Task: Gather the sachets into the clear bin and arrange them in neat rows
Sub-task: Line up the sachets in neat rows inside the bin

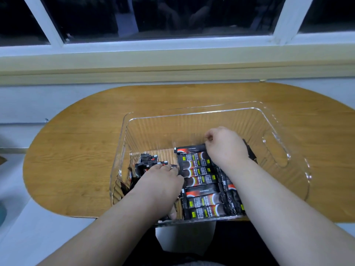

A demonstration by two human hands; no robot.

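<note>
A clear ribbed plastic bin (192,120) stands on the wooden table, and both my hands are down inside it. Several black stick sachets (199,198) with red and yellow print lie side by side in rows on its floor. A looser bunch of sachets (148,160) stands jumbled at the bin's left side. My left hand (161,181) lies over the left ends of the middle row, fingers bent, touching the sachets. My right hand (226,146), fingers curled, pinches the right end of the farthest sachet (190,149); more sachets are hidden beneath it.
The oval wooden table (76,150) stands against a wall under a window sill (172,62). The bin's right half (269,169) holds no sachets and has a handle cut-out. The table's near edge lies right at the bin's front wall.
</note>
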